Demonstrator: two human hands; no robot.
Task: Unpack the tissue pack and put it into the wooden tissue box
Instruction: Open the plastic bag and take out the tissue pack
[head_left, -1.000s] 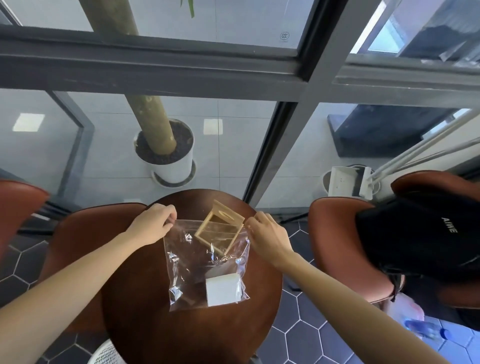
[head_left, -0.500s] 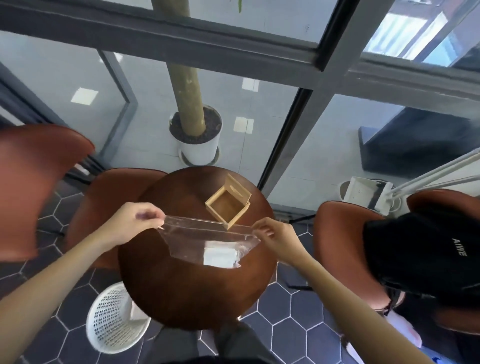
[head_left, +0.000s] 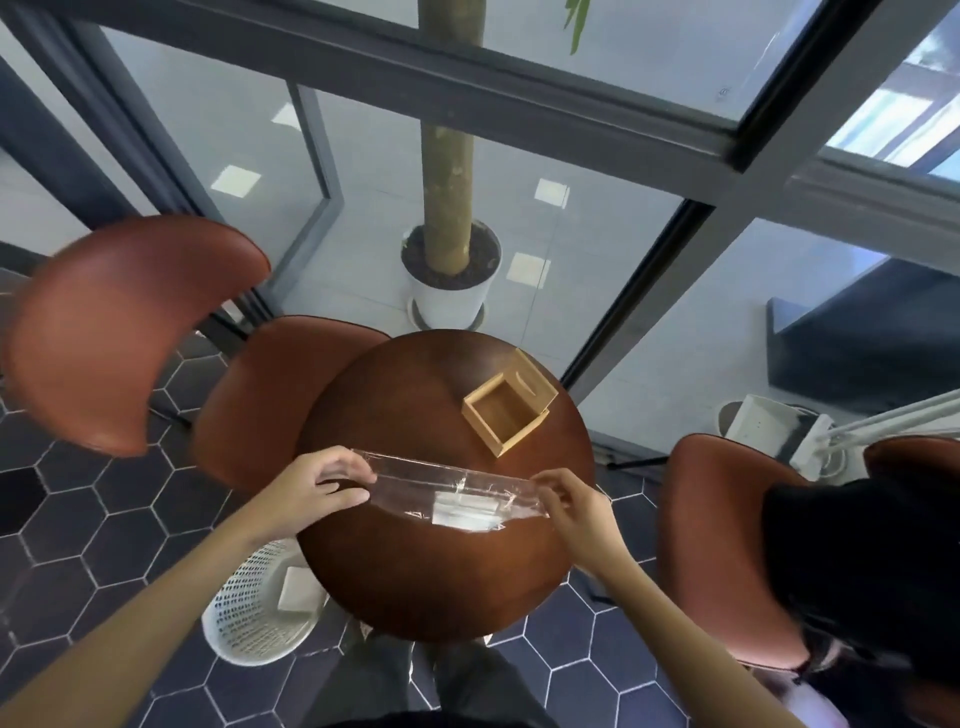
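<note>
A clear plastic bag (head_left: 415, 480) is stretched flat above the round brown table (head_left: 415, 582), with a white tissue pack (head_left: 462, 512) inside it toward the right end. My left hand (head_left: 311, 491) pinches the bag's left top corner and my right hand (head_left: 576, 501) pinches its right corner. Behind the bag, the wooden tissue box (head_left: 506, 410) stands on the table with its lid tipped up and its inside showing bare.
Brown chairs stand to the left (head_left: 280, 395) and right (head_left: 722, 545); the right one carries a black bag (head_left: 872, 561). A white mesh basket (head_left: 260, 603) sits on the floor under the table's left edge. A potted tree (head_left: 449, 270) stands behind glass.
The bag has come down from hanging upright to lying nearly flat and pulled wide between my hands. My view has tilted further down, so the box now shows beyond the bag.
</note>
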